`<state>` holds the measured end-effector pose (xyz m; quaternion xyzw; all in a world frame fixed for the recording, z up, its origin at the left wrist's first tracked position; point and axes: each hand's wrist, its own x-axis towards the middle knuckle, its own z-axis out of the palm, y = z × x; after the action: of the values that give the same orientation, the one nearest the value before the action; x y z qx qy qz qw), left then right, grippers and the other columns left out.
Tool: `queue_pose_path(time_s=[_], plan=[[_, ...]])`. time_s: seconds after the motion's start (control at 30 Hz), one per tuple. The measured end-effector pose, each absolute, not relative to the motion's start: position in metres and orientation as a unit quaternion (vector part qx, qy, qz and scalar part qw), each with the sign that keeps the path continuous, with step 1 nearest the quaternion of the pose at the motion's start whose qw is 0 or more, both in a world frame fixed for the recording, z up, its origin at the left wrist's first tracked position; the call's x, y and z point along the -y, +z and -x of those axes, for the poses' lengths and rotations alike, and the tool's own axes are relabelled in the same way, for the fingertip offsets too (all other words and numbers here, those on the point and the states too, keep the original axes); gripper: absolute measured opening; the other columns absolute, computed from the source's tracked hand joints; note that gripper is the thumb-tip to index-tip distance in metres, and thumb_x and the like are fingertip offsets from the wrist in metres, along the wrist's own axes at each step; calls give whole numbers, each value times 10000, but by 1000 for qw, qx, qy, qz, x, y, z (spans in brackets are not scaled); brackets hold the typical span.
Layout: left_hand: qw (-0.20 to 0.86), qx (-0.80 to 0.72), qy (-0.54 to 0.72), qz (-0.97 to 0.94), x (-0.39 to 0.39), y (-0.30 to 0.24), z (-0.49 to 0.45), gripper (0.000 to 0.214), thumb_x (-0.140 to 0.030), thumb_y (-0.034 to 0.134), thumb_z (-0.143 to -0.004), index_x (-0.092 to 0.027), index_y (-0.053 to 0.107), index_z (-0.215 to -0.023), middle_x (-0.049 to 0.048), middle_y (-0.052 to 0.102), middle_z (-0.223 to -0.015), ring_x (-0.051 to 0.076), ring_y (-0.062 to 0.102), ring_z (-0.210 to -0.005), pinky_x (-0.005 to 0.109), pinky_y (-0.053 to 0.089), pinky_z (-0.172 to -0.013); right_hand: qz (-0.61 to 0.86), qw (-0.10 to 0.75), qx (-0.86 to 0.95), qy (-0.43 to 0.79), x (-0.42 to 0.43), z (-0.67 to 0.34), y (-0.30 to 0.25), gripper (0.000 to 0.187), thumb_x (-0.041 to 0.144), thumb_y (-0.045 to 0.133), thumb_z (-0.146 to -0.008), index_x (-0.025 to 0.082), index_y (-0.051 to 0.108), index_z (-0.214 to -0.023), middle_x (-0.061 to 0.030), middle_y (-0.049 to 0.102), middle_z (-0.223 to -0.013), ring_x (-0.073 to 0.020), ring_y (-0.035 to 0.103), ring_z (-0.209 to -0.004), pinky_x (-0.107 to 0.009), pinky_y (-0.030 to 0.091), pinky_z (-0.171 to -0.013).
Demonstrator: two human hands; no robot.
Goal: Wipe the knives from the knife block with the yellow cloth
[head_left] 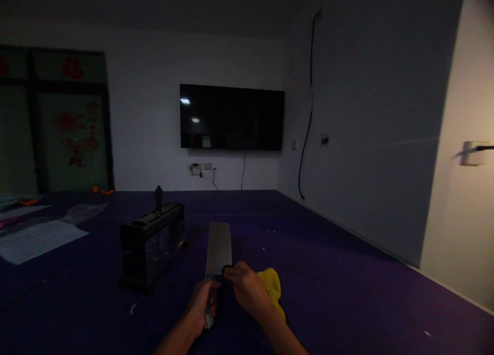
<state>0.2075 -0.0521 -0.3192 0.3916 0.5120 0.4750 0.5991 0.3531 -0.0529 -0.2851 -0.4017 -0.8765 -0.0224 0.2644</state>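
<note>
A long, broad, flat grey piece [218, 246], shaped like a cleaver blade or a knife sleeve, points away from me over the purple tabletop. My left hand [203, 303] is closed around its near end, where crinkled, shiny wrapping shows below the fingers. Beside that end, my right hand [247, 285] pinches a small curved black thing [227, 268], too dark to name. A yellow cloth [272, 285] lies partly hidden behind my right wrist. To the left stands a dark knife block [154, 244], a black handle [158, 199] upright from its top.
Printed paper [42, 241] and clear plastic wrap [83, 212] lie on the purple tabletop [328, 293] at left, near small orange pieces [106, 192]. A television [231, 118] hangs on the far wall. A black cable [310, 108] hangs down the right wall.
</note>
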Motion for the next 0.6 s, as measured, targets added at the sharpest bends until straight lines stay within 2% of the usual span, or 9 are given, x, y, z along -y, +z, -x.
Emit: queue_pose_path(time_s=[0.43, 0.6], plan=[[615, -515, 484, -349, 54, -314, -209, 286, -352, 474, -614, -198, 351, -407, -67, 303, -307, 53, 271, -240, 189, 189, -315, 399, 299, 867, -5, 50, -356, -286, 395, -34, 352, -711, 206, 625, -867, -8, 645, -890, -145, 526, -852, -217, 390, -721], [614, -521, 483, -345, 54, -311, -208, 273, -341, 468, -618, -200, 358, -412, -66, 314, -307, 57, 271, -232, 194, 183, -313, 422, 285, 861, -5, 47, -358, -288, 387, -24, 362, -715, 203, 631, -877, -22, 645, -862, -148, 537, -845, -217, 389, -717]])
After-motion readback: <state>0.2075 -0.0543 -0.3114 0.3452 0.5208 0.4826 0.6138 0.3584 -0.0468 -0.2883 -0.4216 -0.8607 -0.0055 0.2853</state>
